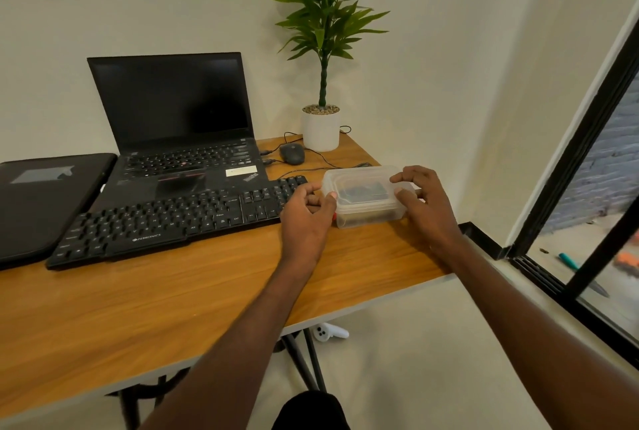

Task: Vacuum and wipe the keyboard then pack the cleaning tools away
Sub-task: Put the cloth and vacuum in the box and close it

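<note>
Black fills the left of the frame: a closed case or sleeve (45, 198) lies cut off by the left edge, bearing a grey patch whose print is too blurred to read. Beside it an open laptop (179, 132) stands with a dark screen. In front of the laptop the black keyboard (173, 218) lies slantwise across the wooden table (145, 308), its right end hidden behind the left hand (304, 218). In the upper middle a corded mouse (292, 154) sits near a white pot holding a green plant (321, 49), whose top is cut off by the frame.

Right of centre, a clear plastic container (363, 198) with its lid on stands on the table just beside the keyboard's right end. Something dark shows through the lid, and a small red thing shows at its lower left corner; neither can be made out. The left hand has its fingers curled, thumb tip touching the container's left edge. The right hand (422, 208) grips the container's right end, fingers arched over the lid and thumb on the near side.

Under the table, black legs and a white object (328, 332) are partly hidden. At the far right a black-framed window (587, 153) is cut off by the frame.
</note>
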Demonstrator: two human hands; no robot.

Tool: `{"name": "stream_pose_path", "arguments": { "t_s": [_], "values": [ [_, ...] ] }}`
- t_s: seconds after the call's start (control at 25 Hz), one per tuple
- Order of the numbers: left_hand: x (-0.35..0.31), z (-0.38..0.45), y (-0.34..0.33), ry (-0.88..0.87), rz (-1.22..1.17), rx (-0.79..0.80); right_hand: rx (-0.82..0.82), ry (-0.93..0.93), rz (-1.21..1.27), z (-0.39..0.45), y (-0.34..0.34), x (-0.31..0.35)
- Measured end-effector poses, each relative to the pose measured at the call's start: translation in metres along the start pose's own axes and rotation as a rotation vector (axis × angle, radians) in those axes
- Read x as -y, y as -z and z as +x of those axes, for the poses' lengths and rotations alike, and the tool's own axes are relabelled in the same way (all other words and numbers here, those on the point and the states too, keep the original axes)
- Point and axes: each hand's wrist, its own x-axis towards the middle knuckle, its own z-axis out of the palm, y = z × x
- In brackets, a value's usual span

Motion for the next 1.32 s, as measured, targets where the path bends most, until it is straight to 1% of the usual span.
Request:
{"name": "stream_pose_path", "arguments": {
  "t_s": [0.08, 0.36, 0.56, 0.64, 0.76, 0.88, 1.12, 1.2, 1.32],
  "values": [
    [0.001, 0.002, 0.000, 0.024, 0.006, -0.008, 0.035, 0.024, -0.023, 0.001, 0.000, -0.001],
    [0.002, 0.005, -0.001, 0.071, 0.023, -0.015, 0.066, 0.054, -0.077, 0.001, -0.003, 0.005],
    [-0.002, 0.003, -0.003, 0.067, 0.047, -0.057, 0.043, 0.087, -0.179, 0.000, -0.006, 0.004],
    [-0.004, 0.002, -0.004, 0.034, 0.115, -0.064, 0.068, 0.138, -0.216, 0.001, -0.006, 0.004],
    [-0.006, -0.002, -0.007, -0.015, 0.302, 0.004, 0.111, 0.116, -0.124, 0.001, -0.007, 0.005],
    [-0.003, -0.003, -0.011, -0.019, 0.465, 0.068, 0.062, 0.093, -0.042, 0.000, -0.006, 0.003],
    [-0.006, -0.002, -0.013, 0.011, 0.543, 0.119, 0.039, 0.098, -0.022, 0.002, -0.005, 0.000],
    [-0.004, 0.000, -0.012, 0.042, 0.493, 0.072, 0.028, 0.082, 0.004, 0.001, -0.004, 0.001],
    [-0.005, 0.001, -0.007, 0.060, 0.178, -0.035, 0.032, 0.084, 0.014, -0.001, -0.004, 0.002]
  ]
}}
